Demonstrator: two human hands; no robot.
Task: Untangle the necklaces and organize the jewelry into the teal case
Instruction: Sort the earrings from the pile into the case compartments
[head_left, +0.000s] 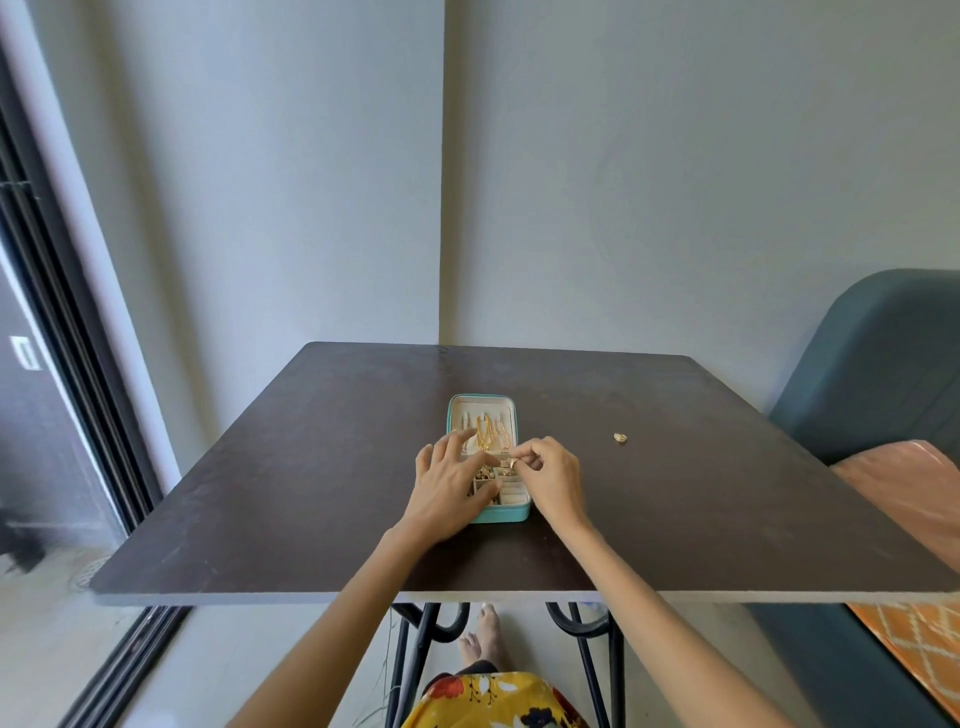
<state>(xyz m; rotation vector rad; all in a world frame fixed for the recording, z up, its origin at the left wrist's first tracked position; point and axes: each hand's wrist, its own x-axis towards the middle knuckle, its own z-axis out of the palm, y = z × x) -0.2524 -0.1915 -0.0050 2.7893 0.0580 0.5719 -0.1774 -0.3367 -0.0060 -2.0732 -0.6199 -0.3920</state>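
1. The dark worktop (260, 493) has lots of bare room on the left and at the front.
2. The open teal case (506, 512) sits in the middle, with both hands over it.
3. A small gold piece (620, 437) lies alone on the right.
4. Walls stand close behind the worktop.

Just one camera here, head-worn, wide-angle; it looks forward and down over a dark table (311, 467) from the near edge; both forearms run up from the bottom of the frame to mid-table; walls fill the top half, floor and a bare foot show underneath; nothing's close up, the small stuff stays tiny.
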